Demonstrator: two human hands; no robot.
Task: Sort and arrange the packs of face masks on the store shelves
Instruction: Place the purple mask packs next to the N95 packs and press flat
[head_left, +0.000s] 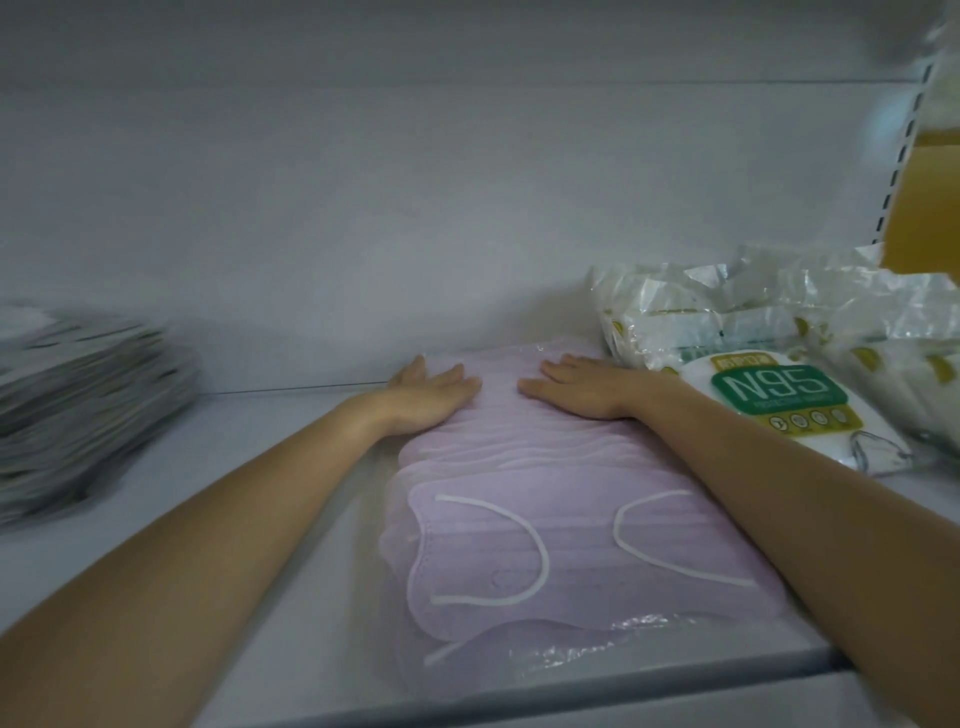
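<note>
A row of clear packs of purple face masks (561, 525) lies on the white shelf (270, 525), running from the front edge to the back wall. My left hand (431, 397) rests flat on the far left end of the row, fingers straight. Flat on the far right end lies my right hand (582, 392), fingers pointing left. Both forearms stretch along the sides of the purple packs. White N95 mask packs (779, 405) with a green label lie just right of my right arm.
A blurred stack of grey-white packs (78, 410) sits at the left of the shelf. More crinkled white packs (727, 312) pile behind the N95 pack. A yellowish box (924, 208) and a slotted shelf upright (898, 161) stand at the far right.
</note>
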